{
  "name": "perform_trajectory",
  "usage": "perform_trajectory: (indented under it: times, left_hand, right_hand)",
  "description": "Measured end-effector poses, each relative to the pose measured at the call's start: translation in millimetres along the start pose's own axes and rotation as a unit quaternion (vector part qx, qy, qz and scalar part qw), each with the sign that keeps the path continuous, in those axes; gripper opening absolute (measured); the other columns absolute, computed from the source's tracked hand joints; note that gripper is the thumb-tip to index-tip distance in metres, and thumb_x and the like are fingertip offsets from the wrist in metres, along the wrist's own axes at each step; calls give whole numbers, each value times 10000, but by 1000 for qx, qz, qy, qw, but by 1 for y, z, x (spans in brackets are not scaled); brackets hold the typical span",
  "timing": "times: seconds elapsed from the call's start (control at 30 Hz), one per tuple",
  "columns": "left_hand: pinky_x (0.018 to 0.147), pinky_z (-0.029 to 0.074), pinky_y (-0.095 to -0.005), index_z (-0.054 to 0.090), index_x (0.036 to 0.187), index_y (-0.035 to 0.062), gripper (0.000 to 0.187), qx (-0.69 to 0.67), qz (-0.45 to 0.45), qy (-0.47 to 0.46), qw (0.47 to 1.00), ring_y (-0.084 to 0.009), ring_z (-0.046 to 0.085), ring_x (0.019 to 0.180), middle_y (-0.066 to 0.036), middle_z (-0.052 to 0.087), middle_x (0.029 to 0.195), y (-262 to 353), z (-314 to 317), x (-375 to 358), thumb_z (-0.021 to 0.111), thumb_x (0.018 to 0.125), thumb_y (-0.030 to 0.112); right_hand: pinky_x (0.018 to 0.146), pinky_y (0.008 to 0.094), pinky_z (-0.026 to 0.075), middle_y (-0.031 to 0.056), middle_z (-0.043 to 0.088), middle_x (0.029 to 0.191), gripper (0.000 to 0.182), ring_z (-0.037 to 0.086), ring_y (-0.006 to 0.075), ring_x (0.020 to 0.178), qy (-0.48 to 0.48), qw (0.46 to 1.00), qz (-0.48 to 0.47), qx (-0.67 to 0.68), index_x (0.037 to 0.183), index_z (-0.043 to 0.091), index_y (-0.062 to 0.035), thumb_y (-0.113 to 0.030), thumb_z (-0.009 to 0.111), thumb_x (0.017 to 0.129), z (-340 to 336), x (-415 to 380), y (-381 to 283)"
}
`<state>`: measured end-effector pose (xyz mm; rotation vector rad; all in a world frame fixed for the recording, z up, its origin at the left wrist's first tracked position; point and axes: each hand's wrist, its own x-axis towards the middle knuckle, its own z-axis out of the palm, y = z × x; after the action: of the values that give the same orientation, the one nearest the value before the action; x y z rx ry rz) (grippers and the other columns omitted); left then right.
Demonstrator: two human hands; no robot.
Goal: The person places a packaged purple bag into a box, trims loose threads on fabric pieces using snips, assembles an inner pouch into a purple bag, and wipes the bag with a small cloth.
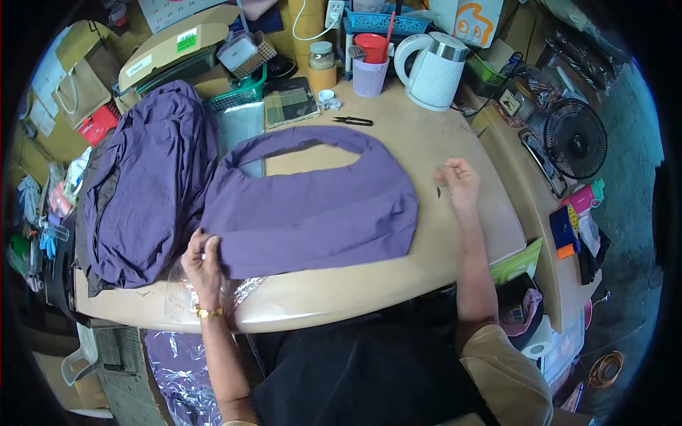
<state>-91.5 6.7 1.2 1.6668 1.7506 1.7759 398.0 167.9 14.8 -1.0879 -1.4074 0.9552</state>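
Looking down at a pretty crowded tan table (433, 241) with a rounded front edge, and the room around it is just as packed, with shelves and bins of odds and ends on both sides. A purple fabric bag (320, 209) lies flat in the middle of the table, its strap looping up toward the back. The left hand (204, 264) pinches the bag's lower left corner between its fingers, right over some crinkly clear plastic (177, 295) at the table edge. The right hand (458, 181) sits off to the right of the bag, apart from it, fingers curled in around something small and dark; can't really tell what it is.

A heap of more purple cloth (145, 192) is piled on the left, touching the bag's side. Behind the bag there's a pair of small black snips (353, 121), a white electric kettle (430, 69), a lilac basket holding a red cup (371, 67), and a glass jar (322, 55). A black desk fan (575, 138) stands over on the right side counter. Nothing sits between the hands and the bag.
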Motion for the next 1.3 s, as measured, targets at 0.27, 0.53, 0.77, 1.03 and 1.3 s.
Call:
perform_trajectory:
  times: [0.27,0.53,0.77,1.03,1.3]
  left_hand:
    - [1053,460,-430,642,838,-25,126,0,-14,19,1000,-78,515,687,-16,597,710,-8,0,-8,673,933,52]
    - [1070,448,-436,650,849,-22,131,2,-19,20,1000,-96,543,712,-25,618,719,-5,0,-13,681,932,75]
    - [912,459,-304,661,934,-11,77,-53,-36,15,998,-123,594,932,-52,675,959,17,3,-15,648,962,60]
    - [1090,357,-461,644,852,-8,115,-17,14,46,999,-210,630,947,-90,675,902,15,15,-24,647,930,77]
    - [1077,353,-463,611,815,23,103,109,112,16,988,-260,610,974,-90,618,861,56,25,-13,642,907,59]
  right_hand:
    - [754,286,447,49,595,853,263,566,140,815,-111,975,-188,-27,843,601,-50,-46,830,712,21,-58,-49]
    - [819,357,406,52,603,822,323,575,237,761,-8,921,-299,-251,877,634,-63,-132,875,673,65,-77,-56]
    - [854,383,414,93,631,923,133,576,283,881,30,935,-264,-234,845,551,-56,-48,684,847,59,-64,-65]
    - [834,393,428,98,631,924,114,587,299,876,92,879,-340,-321,842,543,-39,-74,620,918,39,-41,-73]
    - [812,421,453,126,637,929,163,597,347,868,77,896,-150,-411,852,597,-29,-150,699,892,41,-26,-73]
